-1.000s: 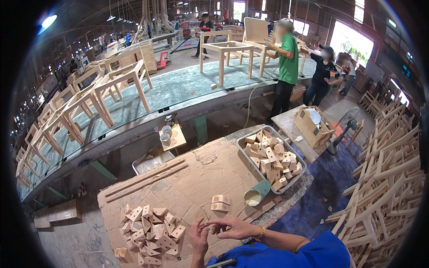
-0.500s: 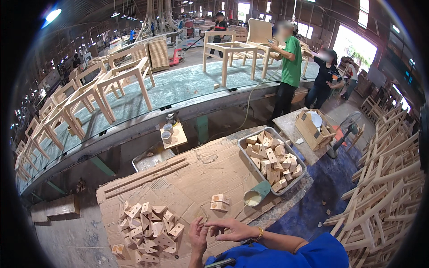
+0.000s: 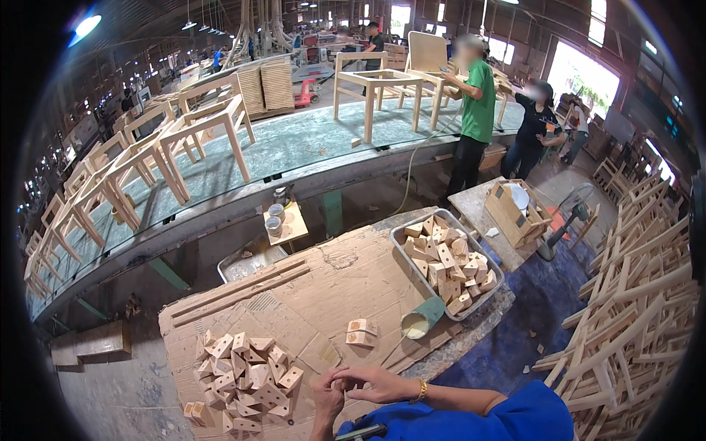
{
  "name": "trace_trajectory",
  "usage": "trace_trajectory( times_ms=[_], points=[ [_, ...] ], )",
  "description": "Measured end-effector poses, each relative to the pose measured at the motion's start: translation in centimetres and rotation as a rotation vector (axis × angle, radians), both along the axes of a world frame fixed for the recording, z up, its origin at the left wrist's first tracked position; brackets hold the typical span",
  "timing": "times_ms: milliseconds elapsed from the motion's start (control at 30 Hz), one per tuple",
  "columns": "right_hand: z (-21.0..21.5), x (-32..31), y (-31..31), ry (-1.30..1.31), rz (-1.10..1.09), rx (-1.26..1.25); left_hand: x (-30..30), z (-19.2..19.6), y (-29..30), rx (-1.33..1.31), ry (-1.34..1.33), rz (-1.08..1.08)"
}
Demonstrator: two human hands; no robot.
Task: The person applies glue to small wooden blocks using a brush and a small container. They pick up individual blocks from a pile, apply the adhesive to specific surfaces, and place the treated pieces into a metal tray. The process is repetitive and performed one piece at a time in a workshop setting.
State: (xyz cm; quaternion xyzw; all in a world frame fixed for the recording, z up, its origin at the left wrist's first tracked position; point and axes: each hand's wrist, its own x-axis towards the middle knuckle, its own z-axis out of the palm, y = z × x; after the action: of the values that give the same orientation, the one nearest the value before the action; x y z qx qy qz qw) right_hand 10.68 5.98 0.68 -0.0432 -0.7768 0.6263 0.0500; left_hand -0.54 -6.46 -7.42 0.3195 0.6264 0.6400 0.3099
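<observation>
The person's two hands meet at the lower centre of the frame. The left hand (image 3: 329,393) is half closed, its fingers bent inward; the right hand (image 3: 373,384) curls loosely, its fingertips reaching across to the left one. Whether something small is pinched between them cannot be told. Just above them in the frame, a pair of wooden blocks (image 3: 361,334) sits together on the cardboard (image 3: 349,283) covering the worktop (image 3: 485,314). A heap of drilled blocks (image 3: 254,376) lies at the lower left, with two more blocks (image 3: 196,412) beside it. Right of centre, a grey tray (image 3: 502,277) is filled with similar blocks, and a green cup (image 3: 430,312) with pale contents sits by its lower corner.
</observation>
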Motion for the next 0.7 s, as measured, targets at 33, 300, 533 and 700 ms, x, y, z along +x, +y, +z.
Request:
trace_trajectory(
  times_ms=[33, 300, 533, 700],
  points=[
    [0.1, -0.1, -0.1, 0.013, -0.027, -0.020, 0.0, 0.0, 0.0, -0.011, 0.066, 0.020],
    [-0.8, -0.2, 0.2, -0.019, -0.121, 0.063, 0.0, 3.1, 0.4, -0.104, 0.278, 0.017],
    [-1.4, -0.3, -0.7, -0.029, -0.179, 0.087, -1.1, 3.2, -0.1, -0.105, 0.581, -0.092],
    [-2.1, 0.1, 0.1, -0.148, -0.116, 0.226, -0.5, 5.1, 0.0, -0.136, 0.584, -0.213]
  ],
)
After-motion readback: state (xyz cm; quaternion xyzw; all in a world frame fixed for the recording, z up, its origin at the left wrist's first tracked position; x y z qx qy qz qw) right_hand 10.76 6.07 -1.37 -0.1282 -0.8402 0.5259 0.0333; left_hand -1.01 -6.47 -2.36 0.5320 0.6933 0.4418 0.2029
